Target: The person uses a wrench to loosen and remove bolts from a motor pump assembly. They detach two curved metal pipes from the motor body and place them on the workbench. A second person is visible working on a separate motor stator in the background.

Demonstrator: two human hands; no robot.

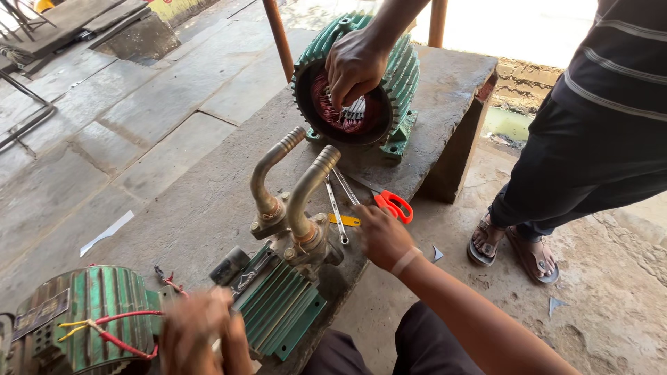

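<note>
The person's right hand (381, 236) rests on the near right edge of the stone bench (208, 201), fingers loosely curled and reaching toward the scissors (389, 203) with orange handles; it lies just beside the handles, and whether it touches them I cannot tell. It clasps nothing that shows. A band circles the wrist. Just left of this hand lie two slim spanners (338, 205) and a small yellow tool (346, 221).

The left hand (201, 333) is blurred at the near edge, fingers bunched together over the end of a green pump (281, 302); what it grips, if anything, I cannot tell. Two bent metal pipes (292, 184) rise from the pump. To the near left sits a green motor (83, 312) with red and yellow wires.

At the far end of the bench stands a green motor shell (396, 83), its open face showing copper windings (326, 104). Another person's hand (354, 66) reaches into that opening, fingers on the windings. That person stands at the right in dark trousers and sandals (514, 246).
</note>
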